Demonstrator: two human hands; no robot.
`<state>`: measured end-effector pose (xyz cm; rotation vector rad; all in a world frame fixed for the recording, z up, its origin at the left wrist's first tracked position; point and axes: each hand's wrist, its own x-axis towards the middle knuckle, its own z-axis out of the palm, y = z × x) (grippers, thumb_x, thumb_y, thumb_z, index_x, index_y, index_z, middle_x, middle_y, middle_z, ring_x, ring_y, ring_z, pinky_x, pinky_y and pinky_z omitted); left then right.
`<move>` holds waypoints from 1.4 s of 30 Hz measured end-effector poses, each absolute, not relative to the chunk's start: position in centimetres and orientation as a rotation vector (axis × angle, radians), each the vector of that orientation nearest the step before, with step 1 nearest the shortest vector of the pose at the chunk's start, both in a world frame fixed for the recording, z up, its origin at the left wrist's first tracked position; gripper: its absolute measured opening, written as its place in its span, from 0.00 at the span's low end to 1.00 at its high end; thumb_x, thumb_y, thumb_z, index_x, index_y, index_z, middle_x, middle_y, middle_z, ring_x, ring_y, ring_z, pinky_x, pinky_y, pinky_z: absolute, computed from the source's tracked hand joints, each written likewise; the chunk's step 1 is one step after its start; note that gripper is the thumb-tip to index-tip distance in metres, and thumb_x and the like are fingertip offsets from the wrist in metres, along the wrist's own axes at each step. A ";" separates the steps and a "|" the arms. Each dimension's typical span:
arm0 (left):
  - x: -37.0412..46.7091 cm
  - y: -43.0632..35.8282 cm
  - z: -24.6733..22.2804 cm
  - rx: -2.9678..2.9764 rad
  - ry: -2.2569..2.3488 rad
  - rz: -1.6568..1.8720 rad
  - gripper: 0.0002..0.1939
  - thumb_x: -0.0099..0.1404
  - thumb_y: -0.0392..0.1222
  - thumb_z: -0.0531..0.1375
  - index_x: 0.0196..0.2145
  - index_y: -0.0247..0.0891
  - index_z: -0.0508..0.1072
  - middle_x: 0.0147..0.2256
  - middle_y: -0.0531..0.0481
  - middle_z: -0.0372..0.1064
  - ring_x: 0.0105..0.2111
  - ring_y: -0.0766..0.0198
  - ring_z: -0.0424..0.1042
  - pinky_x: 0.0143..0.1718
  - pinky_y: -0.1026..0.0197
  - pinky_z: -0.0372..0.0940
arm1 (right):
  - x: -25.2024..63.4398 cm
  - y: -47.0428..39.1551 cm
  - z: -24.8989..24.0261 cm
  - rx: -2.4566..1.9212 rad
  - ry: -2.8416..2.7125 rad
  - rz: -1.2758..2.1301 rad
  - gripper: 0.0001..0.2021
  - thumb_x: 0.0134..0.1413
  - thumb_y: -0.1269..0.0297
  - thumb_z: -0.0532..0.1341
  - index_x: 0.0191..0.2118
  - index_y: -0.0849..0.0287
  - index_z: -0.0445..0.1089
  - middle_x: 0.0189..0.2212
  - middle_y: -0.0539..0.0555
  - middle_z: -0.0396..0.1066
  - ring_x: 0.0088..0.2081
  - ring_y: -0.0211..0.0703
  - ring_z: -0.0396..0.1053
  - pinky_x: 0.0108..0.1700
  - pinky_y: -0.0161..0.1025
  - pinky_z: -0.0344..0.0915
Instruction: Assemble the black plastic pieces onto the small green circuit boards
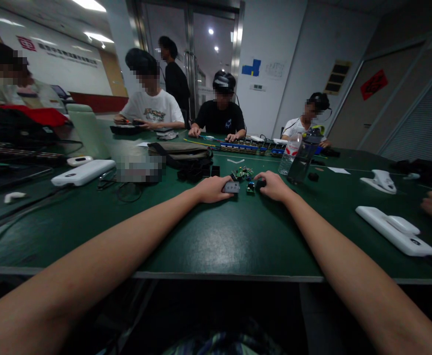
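Head view; clock read from the wearer's seat, twelve pointing away across the worktop. Left hand: grip clasped on a small grey box, lettering on its near face; box sits at three o'clock of the palm, between thumb and fingers. Right hand: fingers curled toward nine o'clock. Dark patch between thumb and forefinger, part or shadow; cannot tell whether this grip holds anything. Small green board, blue component on top, lies between the hands: just beside the right fingertips at nine o'clock, apart from the box at its three. Heap of circuit boards at one o'clock of the box. Black plastic pieces near ten to eleven of the left hand. Clear bottle and dark bottle stand at one o'clock of the right hand; white device well apart at four. Co-worker in a black shirt faces from twelve.
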<state>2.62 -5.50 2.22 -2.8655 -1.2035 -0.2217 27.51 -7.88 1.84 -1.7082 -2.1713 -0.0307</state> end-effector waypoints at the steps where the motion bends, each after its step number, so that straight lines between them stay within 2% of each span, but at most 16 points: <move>1: 2.6 -5.5 2.2 -2.863 -1.204 -0.221 0.24 0.63 0.56 0.55 0.53 0.42 0.64 0.46 0.43 0.74 0.44 0.51 0.75 0.41 0.57 0.66 | 27.6 -7.8 1.8 -1.696 -2.167 -0.055 0.21 0.45 0.77 0.63 0.48 0.58 0.74 0.40 0.56 0.70 0.43 0.45 0.68 0.48 0.38 0.63; 6: 2.7 -5.5 2.3 -2.858 -1.195 -0.215 0.24 0.63 0.55 0.55 0.52 0.42 0.64 0.45 0.44 0.74 0.43 0.52 0.75 0.40 0.58 0.66 | 27.8 -7.7 1.9 -1.692 -2.188 -0.071 0.20 0.45 0.80 0.59 0.45 0.58 0.75 0.35 0.52 0.72 0.38 0.42 0.68 0.42 0.35 0.61; 10: 2.7 -5.6 2.3 -2.854 -1.203 -0.223 0.24 0.63 0.55 0.55 0.52 0.42 0.65 0.45 0.44 0.75 0.43 0.52 0.75 0.40 0.58 0.66 | 27.8 -7.8 1.7 -1.700 -2.255 0.000 0.25 0.43 0.85 0.56 0.46 0.58 0.75 0.35 0.52 0.74 0.37 0.41 0.69 0.38 0.32 0.60; 15: 2.7 -5.7 2.3 -2.848 -1.227 -0.215 0.24 0.63 0.56 0.55 0.52 0.42 0.65 0.46 0.44 0.75 0.44 0.52 0.75 0.41 0.57 0.66 | 27.7 -8.0 1.8 -1.728 -2.300 0.104 0.28 0.40 0.87 0.56 0.48 0.58 0.74 0.37 0.53 0.76 0.39 0.41 0.71 0.39 0.31 0.62; 22: 2.6 -5.4 2.1 -2.853 -1.214 -0.222 0.25 0.63 0.56 0.55 0.53 0.42 0.65 0.46 0.44 0.74 0.44 0.51 0.75 0.41 0.57 0.66 | 27.8 -8.1 2.1 -1.788 -2.287 0.154 0.29 0.41 0.85 0.59 0.50 0.57 0.73 0.41 0.54 0.76 0.41 0.43 0.73 0.43 0.33 0.65; 29: 2.6 -5.4 2.1 -2.860 -1.212 -0.224 0.25 0.63 0.57 0.55 0.53 0.42 0.65 0.45 0.44 0.74 0.44 0.51 0.75 0.41 0.57 0.66 | 29.4 -7.6 2.4 -1.943 -2.016 0.033 0.24 0.44 0.84 0.57 0.46 0.56 0.76 0.40 0.55 0.77 0.42 0.47 0.72 0.41 0.37 0.66; 33: 2.7 -5.4 2.2 -2.864 -1.208 -0.212 0.25 0.63 0.56 0.55 0.53 0.42 0.65 0.46 0.43 0.74 0.44 0.51 0.75 0.41 0.57 0.66 | 31.0 -7.2 2.5 -2.084 -1.726 -0.084 0.18 0.46 0.79 0.60 0.42 0.56 0.77 0.38 0.58 0.76 0.41 0.48 0.73 0.42 0.40 0.67; 36: 2.7 -5.5 2.3 -2.861 -1.224 -0.205 0.25 0.63 0.56 0.55 0.53 0.41 0.65 0.46 0.42 0.74 0.44 0.50 0.75 0.42 0.56 0.66 | 31.6 -7.0 2.4 -2.147 -1.685 -0.076 0.15 0.49 0.75 0.61 0.43 0.57 0.77 0.42 0.62 0.75 0.44 0.51 0.73 0.43 0.42 0.68; 39: 2.7 -5.5 2.3 -2.851 -1.240 -0.198 0.25 0.63 0.57 0.55 0.54 0.42 0.64 0.47 0.43 0.74 0.44 0.50 0.75 0.42 0.56 0.66 | 31.6 -6.9 2.0 -2.175 -1.749 -0.061 0.15 0.54 0.67 0.61 0.48 0.59 0.75 0.48 0.63 0.73 0.49 0.53 0.71 0.49 0.44 0.67; 42: 2.7 -5.5 2.2 -2.839 -1.241 -0.184 0.25 0.63 0.57 0.55 0.54 0.41 0.64 0.46 0.42 0.74 0.44 0.51 0.75 0.41 0.57 0.66 | 31.4 -6.8 1.6 -2.180 -1.895 -0.041 0.22 0.57 0.59 0.60 0.56 0.59 0.69 0.55 0.63 0.69 0.56 0.55 0.66 0.55 0.46 0.63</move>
